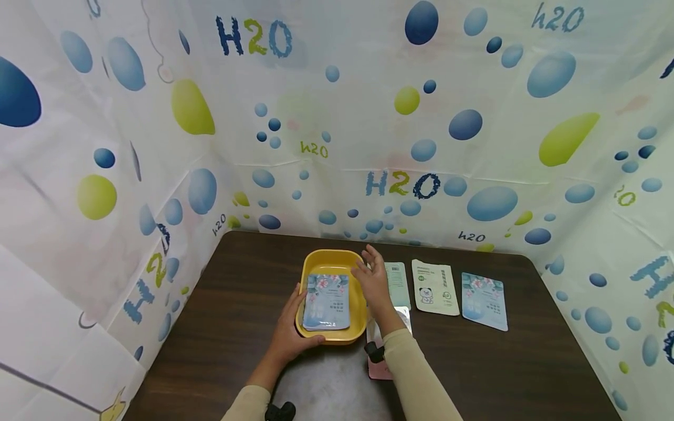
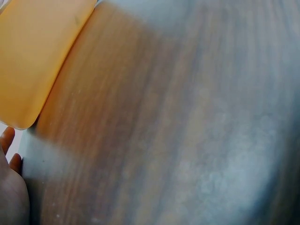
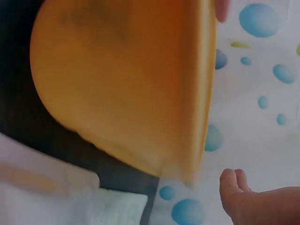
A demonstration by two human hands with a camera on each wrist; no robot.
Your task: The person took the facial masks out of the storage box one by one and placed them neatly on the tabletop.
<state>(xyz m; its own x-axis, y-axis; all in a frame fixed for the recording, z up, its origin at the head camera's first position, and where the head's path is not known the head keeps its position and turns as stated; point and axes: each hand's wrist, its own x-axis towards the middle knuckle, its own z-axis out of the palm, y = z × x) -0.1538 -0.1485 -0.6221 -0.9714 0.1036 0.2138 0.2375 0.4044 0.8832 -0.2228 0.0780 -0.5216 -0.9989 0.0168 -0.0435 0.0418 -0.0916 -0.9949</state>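
Note:
A yellow plastic tray (image 1: 335,337) holds a blue flower-printed sachet (image 1: 326,301) that looks like a sheet mask packet. My left hand (image 1: 288,330) grips the tray at its left side and near left corner, thumb along the front rim. In the right wrist view the tray (image 3: 126,84) shows its outer surface and seems raised from the table. By the tray's right rim is my right hand (image 1: 375,286), fingers extended and nothing held. Its fingers (image 3: 229,187) stand apart from the rim in the right wrist view.
Right of the tray lie a green packet (image 1: 398,285), a white packet with a bear (image 1: 435,287) and another blue flowered packet (image 1: 484,301). A pink packet (image 1: 380,370) lies partly under the right forearm. A printed curtain (image 1: 337,117) surrounds the dark wooden table (image 1: 253,269).

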